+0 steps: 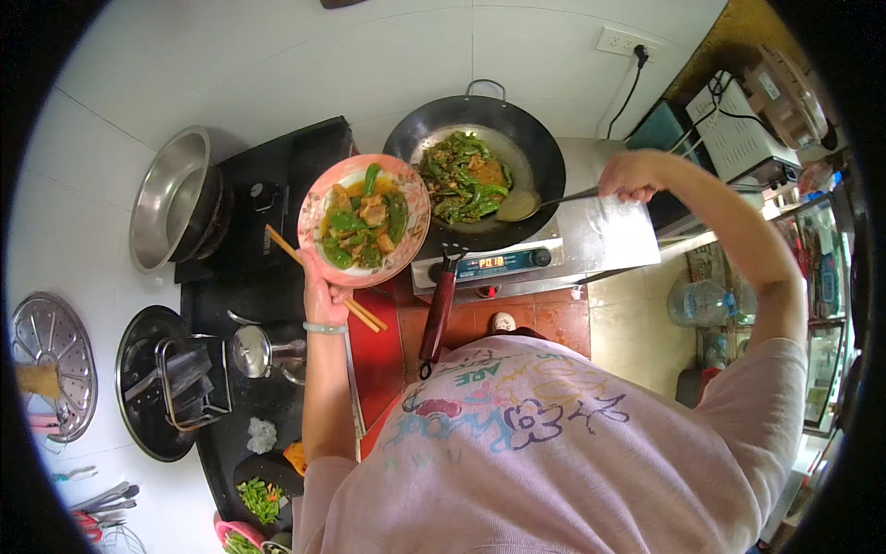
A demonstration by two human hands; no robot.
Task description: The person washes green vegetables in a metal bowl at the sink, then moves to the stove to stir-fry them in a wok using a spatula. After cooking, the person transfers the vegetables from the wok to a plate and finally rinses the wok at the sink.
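Note:
My left hand holds a pink-rimmed plate by its near edge, together with a pair of wooden chopsticks. Green peppers and pieces of meat in sauce lie on the plate. Just right of it is a black wok with more green peppers and meat inside. My right hand grips the handle of a ladle, whose bowl rests low in the wok's right side and holds liquid. The wok's dark red handle points toward me.
Under the wok is an induction cooker with a lit display. At left stand a steel basin, a black lid and a steel kettle-like pot. Chopped greens lie on a dark board. A corded plug sits in the wall outlet.

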